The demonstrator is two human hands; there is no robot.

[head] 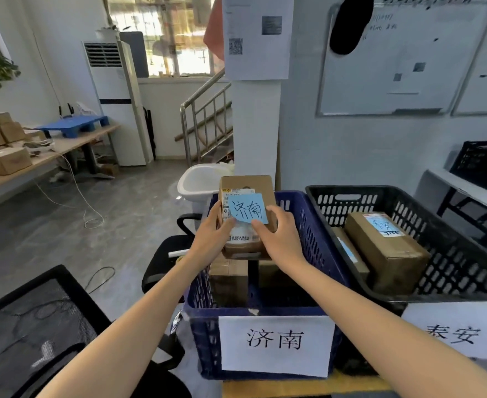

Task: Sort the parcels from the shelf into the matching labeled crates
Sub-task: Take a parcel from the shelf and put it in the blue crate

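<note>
Head view | box (261,185) gripped by left hand (211,239) + right hand (279,239), fingers curled round it | over blue crate (317,239), frame ctr | best lowered flat, w/ label up.

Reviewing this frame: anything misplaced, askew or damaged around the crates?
Nothing looks mis-sorted or damaged. The left hand and right hand hold a parcel whose blue note reads 济南, matching the label on the blue crate beneath. Minor: the note sits crooked, and the top parcel in the black crate lies tilted.
</note>
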